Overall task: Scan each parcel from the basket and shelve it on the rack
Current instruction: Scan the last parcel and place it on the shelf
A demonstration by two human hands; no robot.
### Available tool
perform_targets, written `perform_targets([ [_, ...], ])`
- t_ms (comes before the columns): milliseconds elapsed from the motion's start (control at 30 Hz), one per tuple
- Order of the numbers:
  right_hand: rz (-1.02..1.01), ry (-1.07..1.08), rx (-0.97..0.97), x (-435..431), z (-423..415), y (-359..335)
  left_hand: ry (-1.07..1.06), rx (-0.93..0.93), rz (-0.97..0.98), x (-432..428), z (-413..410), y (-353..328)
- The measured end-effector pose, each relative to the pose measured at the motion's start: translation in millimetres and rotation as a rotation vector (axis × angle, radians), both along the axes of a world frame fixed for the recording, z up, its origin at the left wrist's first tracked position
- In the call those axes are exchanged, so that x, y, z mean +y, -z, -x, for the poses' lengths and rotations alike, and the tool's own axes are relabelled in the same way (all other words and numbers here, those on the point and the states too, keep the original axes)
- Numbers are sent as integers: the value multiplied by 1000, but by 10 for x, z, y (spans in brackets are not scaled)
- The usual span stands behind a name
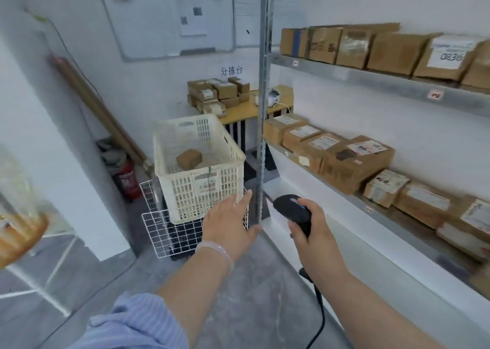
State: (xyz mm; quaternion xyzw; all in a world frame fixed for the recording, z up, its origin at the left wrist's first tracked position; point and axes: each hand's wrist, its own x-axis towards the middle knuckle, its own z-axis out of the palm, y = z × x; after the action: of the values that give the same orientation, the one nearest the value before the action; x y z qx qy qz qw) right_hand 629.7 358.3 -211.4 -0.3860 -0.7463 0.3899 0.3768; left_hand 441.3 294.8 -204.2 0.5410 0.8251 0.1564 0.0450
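We see through one wide-angle camera on the person's head, facing forward and down. Nearest, low at 6 o'clock, are the left hand (225, 224) and the right hand (310, 234) holding the barcode scanner (291, 210). The basket (201, 189) stands just beyond at 11 o'clock. The rack (358, 79) recedes along 3 o'clock, and the bench (244, 111) is far off at 12 o'clock.

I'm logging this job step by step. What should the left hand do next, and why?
Probably reach the left hand into the basket and lift the brown parcel: that hand is open and empty near the basket, the parcel lies alone inside, and the right hand holds the scanner.
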Motion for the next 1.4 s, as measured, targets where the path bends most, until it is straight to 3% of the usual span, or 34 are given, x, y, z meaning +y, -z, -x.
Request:
perform_targets([
  [433, -16, -164, -17, 254, 1415, 112, -193, -43, 45, -88, 1191, 151],
  [1100, 40, -278, -80, 2392, 3453, 147, -308, -110, 88, 1887, 3176, 187],
  [1400, 14, -197, -119, 3105, 4732, 200, -270, -152, 138, 2559, 4510, 339],
])
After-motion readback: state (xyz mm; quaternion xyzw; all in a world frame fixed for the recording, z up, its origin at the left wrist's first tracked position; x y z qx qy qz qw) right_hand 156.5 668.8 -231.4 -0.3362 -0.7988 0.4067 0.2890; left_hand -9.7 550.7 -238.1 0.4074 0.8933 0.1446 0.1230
